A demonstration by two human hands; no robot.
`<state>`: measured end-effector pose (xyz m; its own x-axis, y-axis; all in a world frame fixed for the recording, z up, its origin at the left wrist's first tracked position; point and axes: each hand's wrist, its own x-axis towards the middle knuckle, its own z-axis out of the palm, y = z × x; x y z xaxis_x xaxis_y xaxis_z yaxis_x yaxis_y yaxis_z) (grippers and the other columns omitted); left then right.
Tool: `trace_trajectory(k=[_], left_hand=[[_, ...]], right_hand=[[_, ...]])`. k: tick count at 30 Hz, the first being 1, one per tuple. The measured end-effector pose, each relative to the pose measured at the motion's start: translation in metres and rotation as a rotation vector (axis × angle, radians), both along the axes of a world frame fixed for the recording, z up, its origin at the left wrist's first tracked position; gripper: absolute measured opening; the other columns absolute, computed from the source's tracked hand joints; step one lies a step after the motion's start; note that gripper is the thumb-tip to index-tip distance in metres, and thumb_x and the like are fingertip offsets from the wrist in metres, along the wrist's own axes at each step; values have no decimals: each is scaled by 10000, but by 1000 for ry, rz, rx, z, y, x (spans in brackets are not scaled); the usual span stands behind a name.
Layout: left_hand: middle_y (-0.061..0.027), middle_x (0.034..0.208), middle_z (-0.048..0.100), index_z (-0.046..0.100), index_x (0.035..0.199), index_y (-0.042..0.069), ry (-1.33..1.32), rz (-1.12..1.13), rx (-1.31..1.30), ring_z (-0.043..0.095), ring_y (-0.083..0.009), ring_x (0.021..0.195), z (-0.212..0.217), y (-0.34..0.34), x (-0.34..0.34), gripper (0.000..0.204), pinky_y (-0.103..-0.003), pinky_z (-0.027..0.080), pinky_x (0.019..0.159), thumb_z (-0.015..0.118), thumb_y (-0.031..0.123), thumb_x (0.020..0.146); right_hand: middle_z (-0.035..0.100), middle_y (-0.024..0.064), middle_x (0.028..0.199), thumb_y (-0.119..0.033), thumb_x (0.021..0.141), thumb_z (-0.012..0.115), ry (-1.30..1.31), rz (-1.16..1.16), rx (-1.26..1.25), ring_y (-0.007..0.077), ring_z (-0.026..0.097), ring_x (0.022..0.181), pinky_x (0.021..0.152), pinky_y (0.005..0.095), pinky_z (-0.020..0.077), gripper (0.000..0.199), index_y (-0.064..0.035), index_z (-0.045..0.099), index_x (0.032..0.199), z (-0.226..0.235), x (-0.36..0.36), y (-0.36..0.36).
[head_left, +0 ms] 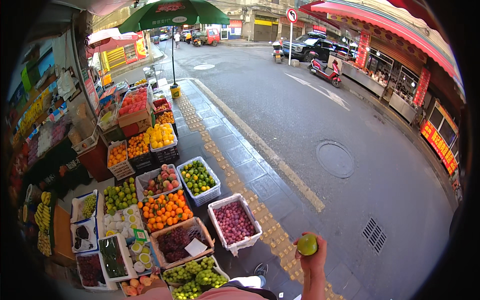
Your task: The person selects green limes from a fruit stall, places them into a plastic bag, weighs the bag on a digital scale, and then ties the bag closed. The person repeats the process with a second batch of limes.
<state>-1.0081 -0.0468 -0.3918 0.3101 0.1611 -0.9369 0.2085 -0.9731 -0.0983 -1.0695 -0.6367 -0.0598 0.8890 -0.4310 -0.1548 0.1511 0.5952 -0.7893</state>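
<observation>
My right hand (311, 254) is raised over the pavement at the lower middle, its fingers closed around a round green fruit (307, 244). My forearm rises from the bottom edge. The nearest crate, to the left of this hand, is a white one of dark red fruit (233, 221). Further left stand a crate of oranges (165, 210) and a crate of green citrus (198, 178). Green grapes (195, 277) lie in a box at the bottom edge. My left hand is not in view.
Many fruit crates line the paved walkway on the left, under a green umbrella (172, 12). A yellow tactile strip (250, 197) runs along the walkway. The asphalt road holds a round manhole cover (335, 159) and a drain grate (374, 234). Scooters, a car and shopfronts stand at the far right.
</observation>
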Motion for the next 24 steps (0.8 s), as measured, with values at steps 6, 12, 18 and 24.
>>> trace_trajectory(k=[6,12,18,24], left_hand=[[-154,1073,659,647,1132,97,-609,-869,-643,635,-360,944,-6,-271,128,417,-419,512,812,473,432,955],[-129,1091,672,583,1240,96,-705,-302,-1065,645,-293,996,137,-532,355,457,-375,499,863,517,443,949],[-164,1088,667,586,1219,96,-883,232,-765,643,-330,999,57,-603,534,458,-418,503,847,516,445,931],[-153,1047,689,667,1106,96,-634,435,-509,665,-322,947,-23,-540,468,426,-422,495,870,524,438,898]], right_hand=[[652,172,718,-546,912,430,139,-64,125,227,521,392,358,331,418,514,-83,619,1027,21,160,-180],[660,161,722,-527,938,438,13,15,-29,208,521,370,341,318,435,484,-83,620,997,67,358,-298],[627,121,673,-482,947,462,-52,-48,-245,167,480,352,316,263,369,428,-77,598,972,117,580,-397],[600,172,918,-477,988,372,-677,288,-152,144,484,475,400,233,377,540,-15,519,1228,242,864,-341]])
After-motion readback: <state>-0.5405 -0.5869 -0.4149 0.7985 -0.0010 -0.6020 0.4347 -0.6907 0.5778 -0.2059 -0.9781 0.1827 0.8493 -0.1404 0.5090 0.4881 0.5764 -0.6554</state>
